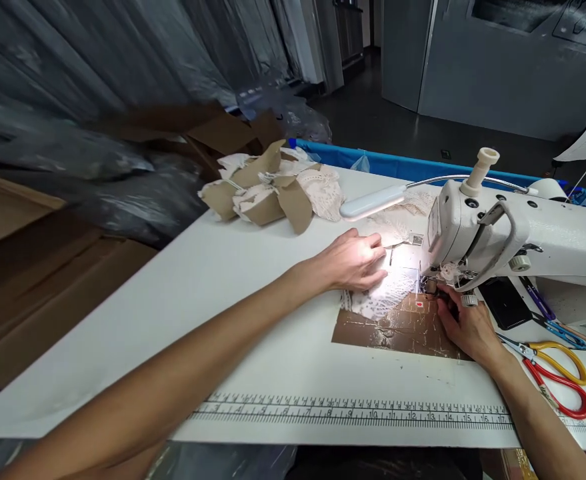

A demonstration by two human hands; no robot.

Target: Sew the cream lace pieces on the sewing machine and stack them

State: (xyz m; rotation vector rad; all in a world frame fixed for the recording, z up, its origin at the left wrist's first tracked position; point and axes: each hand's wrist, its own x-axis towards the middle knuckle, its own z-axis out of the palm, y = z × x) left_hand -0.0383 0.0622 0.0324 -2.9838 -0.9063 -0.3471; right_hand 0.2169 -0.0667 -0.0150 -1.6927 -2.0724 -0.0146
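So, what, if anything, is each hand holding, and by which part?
Left hand: touching the white lace at its left side, grip unclear. Right hand: cannot be told.

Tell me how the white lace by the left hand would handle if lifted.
The white lace would probably flop, since it looks like thin cloth lying flat. Its openwork pattern suggests little weight for its size. It may slide easily over the brown sheet, which looks glossy.
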